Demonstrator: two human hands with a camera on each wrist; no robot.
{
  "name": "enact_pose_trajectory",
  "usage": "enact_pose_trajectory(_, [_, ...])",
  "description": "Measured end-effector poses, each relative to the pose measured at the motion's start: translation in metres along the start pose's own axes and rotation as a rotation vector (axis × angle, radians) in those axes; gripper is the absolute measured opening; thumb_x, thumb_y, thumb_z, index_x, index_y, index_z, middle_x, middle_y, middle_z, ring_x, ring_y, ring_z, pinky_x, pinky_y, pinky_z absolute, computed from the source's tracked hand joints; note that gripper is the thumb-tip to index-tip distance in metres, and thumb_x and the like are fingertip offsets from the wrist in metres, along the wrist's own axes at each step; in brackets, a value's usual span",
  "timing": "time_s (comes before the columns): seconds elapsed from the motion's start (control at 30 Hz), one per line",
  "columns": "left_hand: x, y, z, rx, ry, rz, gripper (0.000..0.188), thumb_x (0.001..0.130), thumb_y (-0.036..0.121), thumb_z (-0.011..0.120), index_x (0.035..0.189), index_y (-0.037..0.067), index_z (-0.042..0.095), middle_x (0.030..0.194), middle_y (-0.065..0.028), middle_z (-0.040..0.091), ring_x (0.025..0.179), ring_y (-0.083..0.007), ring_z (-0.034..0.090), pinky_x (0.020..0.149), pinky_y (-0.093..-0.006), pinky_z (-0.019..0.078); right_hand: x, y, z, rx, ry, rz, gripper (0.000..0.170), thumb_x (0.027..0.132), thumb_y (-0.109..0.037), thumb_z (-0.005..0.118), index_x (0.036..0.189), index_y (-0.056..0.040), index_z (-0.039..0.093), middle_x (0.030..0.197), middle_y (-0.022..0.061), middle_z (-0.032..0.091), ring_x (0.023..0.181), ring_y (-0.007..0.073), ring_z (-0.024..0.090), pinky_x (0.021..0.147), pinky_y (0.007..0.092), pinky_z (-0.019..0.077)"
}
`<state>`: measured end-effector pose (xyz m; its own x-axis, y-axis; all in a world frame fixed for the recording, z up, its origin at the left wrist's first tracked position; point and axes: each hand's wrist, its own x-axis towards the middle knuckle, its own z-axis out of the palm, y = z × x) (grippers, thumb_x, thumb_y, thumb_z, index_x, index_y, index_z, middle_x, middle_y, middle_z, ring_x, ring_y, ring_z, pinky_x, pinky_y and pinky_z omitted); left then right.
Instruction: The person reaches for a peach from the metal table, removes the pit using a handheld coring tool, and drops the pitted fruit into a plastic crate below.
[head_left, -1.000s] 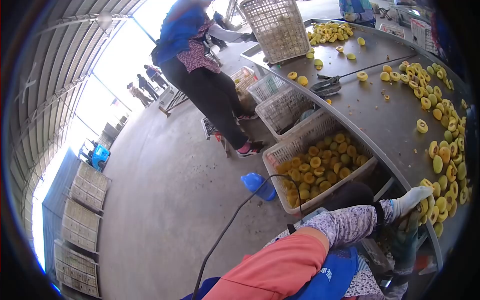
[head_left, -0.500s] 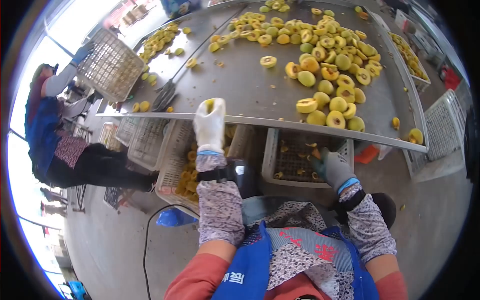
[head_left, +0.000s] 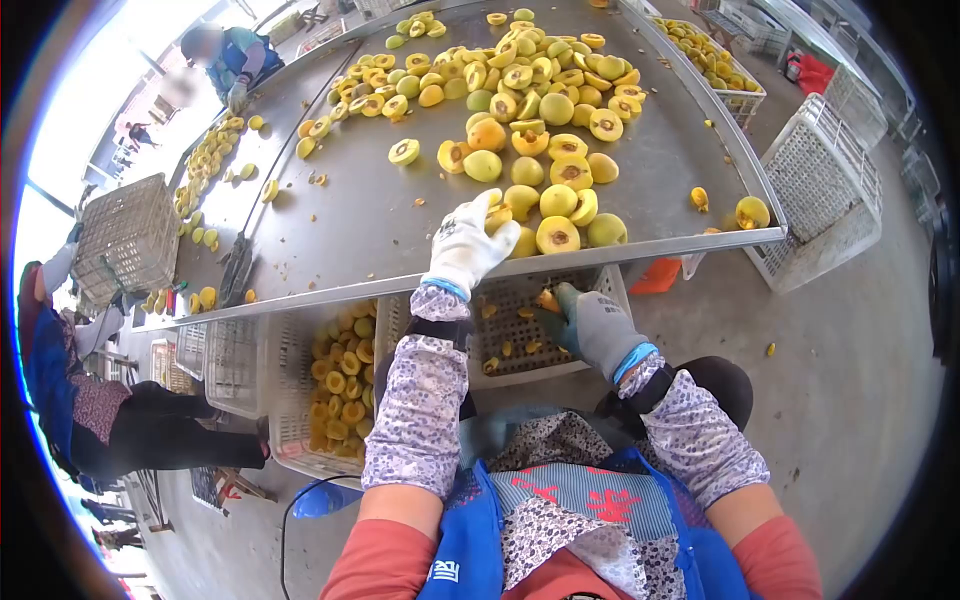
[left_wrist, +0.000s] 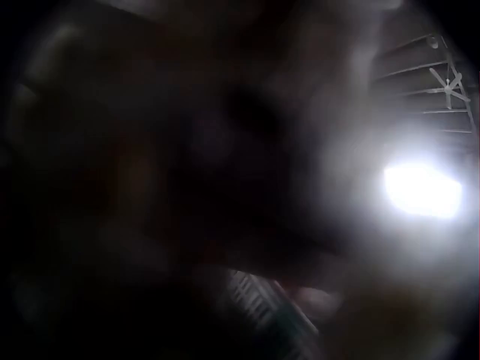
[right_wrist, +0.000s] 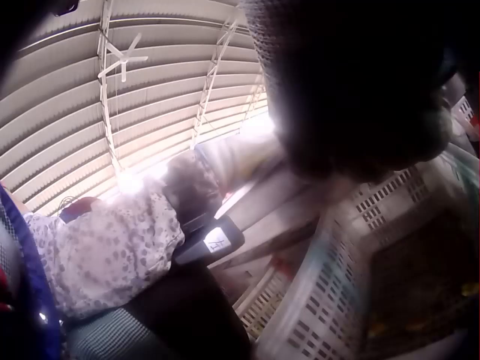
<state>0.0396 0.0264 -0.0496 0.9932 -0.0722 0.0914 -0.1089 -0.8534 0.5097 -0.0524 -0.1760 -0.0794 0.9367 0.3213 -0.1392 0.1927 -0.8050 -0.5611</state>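
Note:
In the head view, the left hand point(head_left: 466, 243), in a white glove, is at the near edge of the metal table point(head_left: 350, 230), its fingers curled round a halved yellow fruit point(head_left: 496, 218) beside the heap. Lower right, the right hand point(head_left: 595, 330), in a grey-green glove, is over a crate point(head_left: 535, 374) below the table edge and pinches a small orange piece point(head_left: 548, 300). Small yellow pieces point(head_left: 490, 364) lie in that crate. The left wrist view is too dark to show the hand; in the right wrist view the right hand point(right_wrist: 360, 97) is a dark shape above the crate.
A crate of fruit halves point(head_left: 285, 425) stands under the table at left. Stacked crates point(head_left: 815, 190) are right of the table's corner. One person point(head_left: 70, 400) handles a crate point(head_left: 128, 240) at left; another point(head_left: 240, 65) is across the table.
The head view has swung right and down toward the table. The left hand, earlier at the table edge holding a fruit piece, is now beside the near fruit. The right hand stays over the crate.

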Motion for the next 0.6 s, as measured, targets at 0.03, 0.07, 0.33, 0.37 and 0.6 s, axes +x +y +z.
enact_pose_trajectory(0.03, [0.003,-0.002,-0.001,0.035,-0.040,0.006,0.064,0.083,0.045,0.070,0.135,0.010,0.056,0.132,-0.0175,0.060,0.127,-0.0323,0.052,0.108,-0.0411,0.0406,0.000,0.000,0.000,-0.002,-0.026,0.013,0.027,0.088,-0.019,0.064,0.110,-0.0052,0.057,0.093,0.0252,0.068,0.091,0.0427,0.066,0.079,0.0513,0.0519])
enact_pose_trajectory(0.07, [0.004,-0.003,-0.002,-0.058,0.007,-0.007,0.068,0.080,0.039,0.075,0.137,0.009,0.054,0.128,-0.0177,0.060,0.122,-0.0299,0.056,0.105,-0.0398,0.0441,0.001,-0.001,-0.002,-0.001,-0.022,0.016,0.027,0.088,-0.019,0.064,0.110,-0.0052,0.057,0.093,0.0252,0.068,0.091,0.0427,0.066,0.079,0.0513,0.0519])
enact_pose_trajectory(0.33, [-0.016,0.010,-0.010,-0.327,0.193,0.336,0.083,0.069,0.016,0.082,0.142,0.006,0.045,0.128,-0.0189,0.056,0.118,-0.0325,0.057,0.102,-0.0398,0.0471,0.021,-0.022,-0.012,0.650,0.429,-0.135,0.032,0.095,-0.033,0.066,0.104,-0.0031,0.059,0.076,0.0060,0.068,0.057,0.0217,0.065,0.055,0.0355,0.0502])
enact_pose_trajectory(0.37, [-0.020,0.016,-0.013,-0.330,0.188,0.339,0.083,0.069,0.016,0.082,0.142,0.006,0.045,0.128,-0.0189,0.056,0.118,-0.0325,0.057,0.102,-0.0398,0.0471,0.023,-0.027,-0.017,0.649,0.432,-0.129,0.032,0.095,-0.033,0.066,0.104,-0.0031,0.059,0.076,0.0060,0.068,0.057,0.0217,0.065,0.055,0.0355,0.0502])
enact_pose_trajectory(0.6, [-0.039,0.036,-0.032,-1.051,-0.062,0.492,0.087,0.076,-0.002,0.072,0.152,0.001,0.029,0.142,-0.0127,0.048,0.132,-0.0229,0.048,0.109,-0.0372,0.0404,0.023,-0.046,-0.043,1.385,0.091,0.066,0.035,0.099,-0.047,0.056,0.097,-0.0124,0.056,0.067,-0.0041,0.047,0.051,0.0064,0.042,0.045,0.0236,0.0334])
